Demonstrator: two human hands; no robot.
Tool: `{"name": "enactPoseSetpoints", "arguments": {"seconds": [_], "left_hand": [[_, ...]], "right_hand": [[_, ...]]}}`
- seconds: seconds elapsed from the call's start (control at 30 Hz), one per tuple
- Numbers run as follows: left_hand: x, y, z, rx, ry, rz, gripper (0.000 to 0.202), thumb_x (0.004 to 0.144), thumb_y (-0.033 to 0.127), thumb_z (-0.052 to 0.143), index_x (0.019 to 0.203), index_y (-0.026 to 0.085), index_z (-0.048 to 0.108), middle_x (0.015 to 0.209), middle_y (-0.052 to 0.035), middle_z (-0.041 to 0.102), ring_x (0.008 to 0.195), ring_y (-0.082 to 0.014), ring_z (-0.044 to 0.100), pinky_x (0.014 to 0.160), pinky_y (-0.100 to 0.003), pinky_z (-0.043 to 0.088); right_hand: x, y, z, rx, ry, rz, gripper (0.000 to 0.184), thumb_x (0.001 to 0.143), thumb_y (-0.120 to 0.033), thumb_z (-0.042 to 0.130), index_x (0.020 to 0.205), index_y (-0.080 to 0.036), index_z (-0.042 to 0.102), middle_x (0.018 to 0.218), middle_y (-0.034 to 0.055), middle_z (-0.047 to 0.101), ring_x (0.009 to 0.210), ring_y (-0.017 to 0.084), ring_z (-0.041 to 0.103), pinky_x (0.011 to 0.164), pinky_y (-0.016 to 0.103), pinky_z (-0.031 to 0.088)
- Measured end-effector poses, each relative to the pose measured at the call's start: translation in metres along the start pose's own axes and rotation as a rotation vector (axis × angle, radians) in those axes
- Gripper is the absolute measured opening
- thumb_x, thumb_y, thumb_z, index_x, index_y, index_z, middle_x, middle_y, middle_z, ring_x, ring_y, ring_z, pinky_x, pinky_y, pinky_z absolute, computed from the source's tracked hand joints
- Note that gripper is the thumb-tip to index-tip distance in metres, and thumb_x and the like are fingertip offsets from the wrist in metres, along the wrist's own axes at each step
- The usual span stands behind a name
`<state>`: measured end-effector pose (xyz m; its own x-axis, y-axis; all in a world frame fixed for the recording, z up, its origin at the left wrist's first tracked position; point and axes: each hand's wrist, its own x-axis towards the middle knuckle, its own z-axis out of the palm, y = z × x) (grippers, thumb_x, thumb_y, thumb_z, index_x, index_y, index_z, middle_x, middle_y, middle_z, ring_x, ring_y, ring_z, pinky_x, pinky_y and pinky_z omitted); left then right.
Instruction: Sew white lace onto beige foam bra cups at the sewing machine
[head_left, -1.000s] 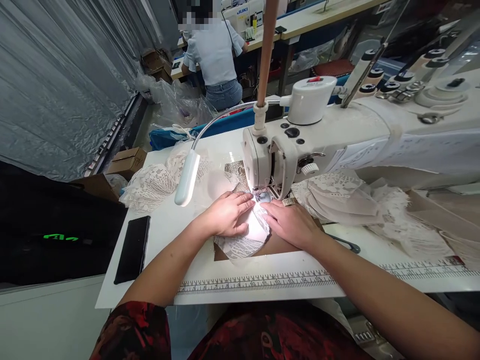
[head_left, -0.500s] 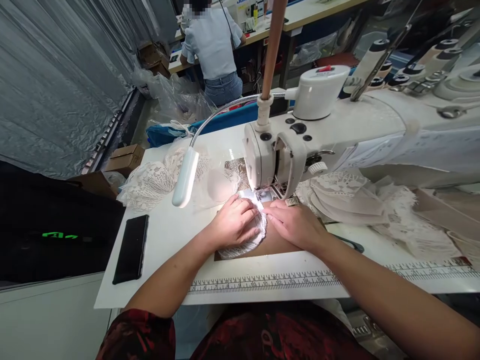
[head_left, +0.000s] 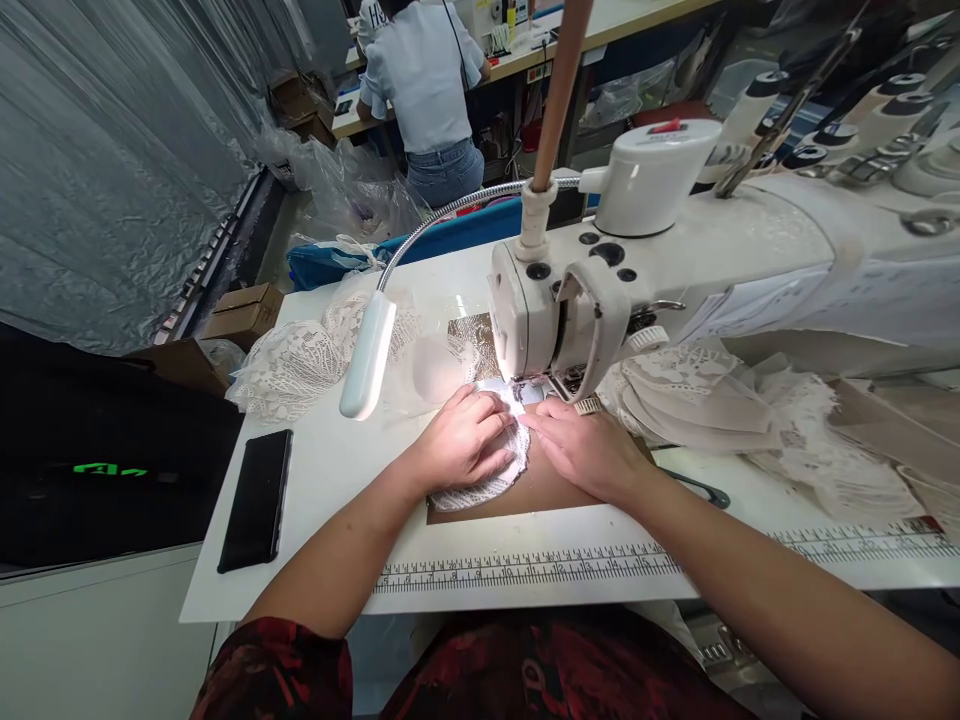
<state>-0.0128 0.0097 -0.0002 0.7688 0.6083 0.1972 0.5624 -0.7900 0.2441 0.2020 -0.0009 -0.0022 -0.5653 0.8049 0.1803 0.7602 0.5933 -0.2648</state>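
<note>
My left hand [head_left: 466, 440] lies over a white lace cup piece [head_left: 484, 490], its fingers spread and pressing the piece down. The thumb and index finger of my right hand [head_left: 585, 445] close on the right edge of the same piece, close to the needle; a ring-like metal band shows on a finger. Directly behind my fingertips is the presser foot [head_left: 525, 392] of a white sewing machine [head_left: 675, 240]. A brown plate [head_left: 555, 490] lies under the lace and my right hand. The lace under the presser foot is partly hidden by my fingers.
More lace cups [head_left: 289, 370] lie left of the needle, and stacked fabric pieces [head_left: 697, 400] lie right. A phone [head_left: 256, 500], a lamp [head_left: 367, 355], a dark-handled tool [head_left: 701, 488] and a printed ruler [head_left: 525, 570] are on or over the table. A co-worker [head_left: 427, 90] sits ahead.
The camera view has shifted slightly. Both hands remain on the lace beside the presser foot, and the lace has moved only a little, if at all.
</note>
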Motion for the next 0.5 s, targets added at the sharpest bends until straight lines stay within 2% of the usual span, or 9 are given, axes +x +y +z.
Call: {"name": "enactPoseSetpoints", "arguments": {"seconds": [0.27,0.37,0.5], "left_hand": [[0.0021,-0.0060,-0.0039,0.028,-0.020,-0.064,0.039,0.090,0.037,0.043,0.117,0.013,0.057,0.106,-0.0145,0.059,0.101,-0.0266,0.054,0.098,-0.050,0.036],[0.0028,-0.0032,-0.0030,0.056,-0.010,-0.024,0.038,0.091,0.033,0.041,0.119,0.013,0.056,0.107,-0.0156,0.059,0.106,-0.0288,0.052,0.099,-0.052,0.035],[0.0031,0.0009,0.0008,0.052,0.003,0.060,0.035,0.091,0.029,0.041,0.119,0.014,0.057,0.112,-0.0155,0.059,0.107,-0.0272,0.051,0.097,-0.049,0.037]], "right_hand": [[0.0012,-0.0018,0.0026,-0.034,-0.004,0.094,0.038,0.086,-0.013,0.039,0.110,-0.022,0.068,0.087,0.0060,0.068,0.062,0.016,0.052,0.059,0.027,0.035],[0.0013,-0.0012,0.0038,-0.041,0.029,0.104,0.037,0.087,-0.014,0.039,0.109,-0.020,0.068,0.089,0.0077,0.068,0.068,0.018,0.056,0.061,0.027,0.038],[0.0017,-0.0013,0.0029,-0.006,0.075,0.113,0.034,0.088,-0.016,0.039,0.104,-0.020,0.069,0.092,0.0082,0.069,0.076,0.019,0.060,0.066,0.028,0.041]]}}
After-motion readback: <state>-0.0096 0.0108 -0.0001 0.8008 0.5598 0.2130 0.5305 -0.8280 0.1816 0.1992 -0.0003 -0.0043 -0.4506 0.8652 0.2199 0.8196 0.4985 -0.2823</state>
